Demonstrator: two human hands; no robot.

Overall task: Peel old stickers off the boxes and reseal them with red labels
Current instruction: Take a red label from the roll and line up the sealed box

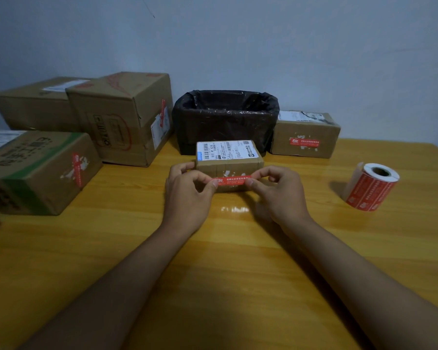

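A glossy yellow wooden table (238, 261) runs up to a plain grey-blue wall (263, 46). Taking the small box (229, 162) at the middle as the landmark: it lies flat with a white shipping label (226, 150) on top, and torn white sticker scraps show on its near face. Both hands are on a red label (232, 180) stretched across that near face; the left hand (187, 190) pinches its left end, the right hand (278, 190) pinches its right end, fingers curled.

Directly behind the small box stands a bin lined with a black bag (225, 120), touching or nearly so. Right of the bin sits a box with a red label on its front (305, 135). Well to the right of the small box stands a roll of red labels (372, 186). To its left are three larger cartons (122, 117), crowded together.

That makes five boxes, one bin and one roll.
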